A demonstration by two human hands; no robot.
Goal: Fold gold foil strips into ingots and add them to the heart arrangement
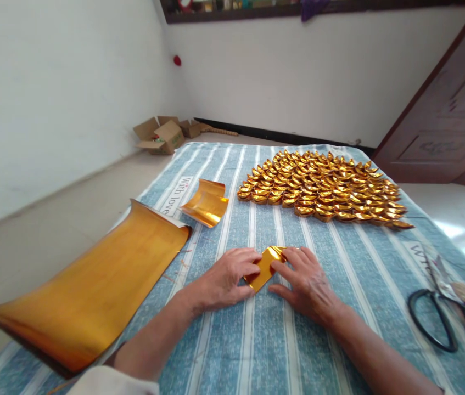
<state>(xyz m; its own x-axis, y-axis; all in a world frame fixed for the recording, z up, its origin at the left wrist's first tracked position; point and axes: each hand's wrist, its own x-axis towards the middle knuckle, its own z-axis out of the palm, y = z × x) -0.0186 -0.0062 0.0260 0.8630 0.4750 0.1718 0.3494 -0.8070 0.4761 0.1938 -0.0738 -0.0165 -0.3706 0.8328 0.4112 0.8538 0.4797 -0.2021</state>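
Note:
A small piece of shiny gold foil paper (265,270), partly folded, lies on the cloth between my hands. My left hand (229,276) grips its left edge, fingers on top and thumb at the near corner. On the other side, my right hand (305,281) presses its fingertips on the paper's right and far edges, where a fold shows; its thumb is near the lower edge. Beyond my right hand, many folded gold paper ingots (323,189) stand in close rows. A curled gold foil sheet (206,203) lies past my left hand.
A big stack of gold foil sheets (92,274) curves along the table's left side. Black-handled scissors (436,312) lie at the right edge. The table has a striped blue tablecloth (236,351). An open cardboard box (162,136) sits on the floor beyond; a brown door (438,109) stands right.

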